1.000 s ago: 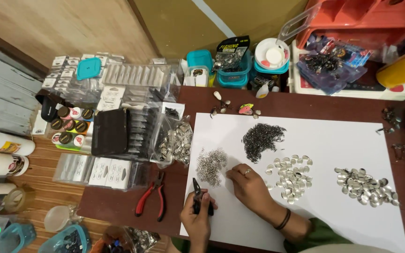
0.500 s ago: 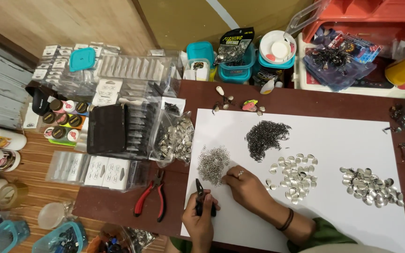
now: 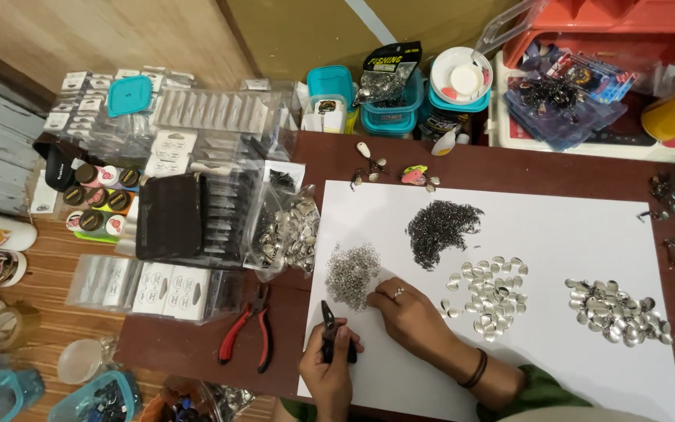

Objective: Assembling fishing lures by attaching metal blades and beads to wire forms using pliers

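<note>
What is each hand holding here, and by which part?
The left hand grips small black pliers by the handles. The right hand rests beside the ring pile; any hold cannot be told.

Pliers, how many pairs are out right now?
2: black pliers held in the left hand over the white sheet, and red-handled pliers lying on the table beside it. Clutter may hide more.
</note>
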